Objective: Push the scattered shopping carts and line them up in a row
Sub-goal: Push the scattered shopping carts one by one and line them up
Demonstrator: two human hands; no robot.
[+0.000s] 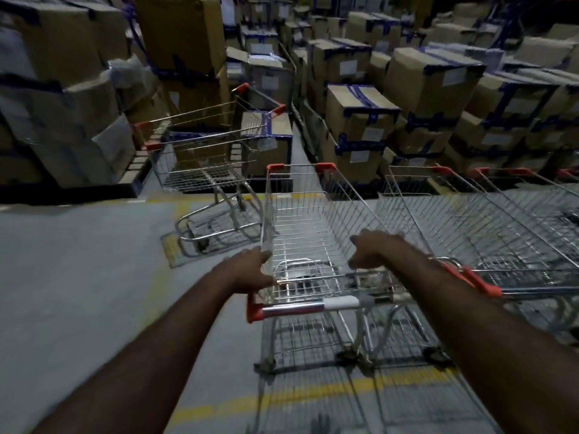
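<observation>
Right now your left hand grips the rear left corner of the middle cart at centre frame, with the thumb inside the wire rim and the fingers round the outside. Your right hand lies over the right rim of the same basket, fingers curled down its outer side — blur makes the fingertips hard to read. The handle, chrome with an orange end cap, sits just below your wrists, untouched. Through the basket's wire you see only the grey floor. A second cart stands just beside yours on the right, facing the same way, and a third cart follows at the right edge. A stray cart stands apart in the upper left-centre, turned sideways, its basket bare wire too. Behind them all, cardboard boxes sealed with blue tape are stacked in rows — closed, contents hidden. Yellow lines cross the floor at the bottom of the frame.
</observation>
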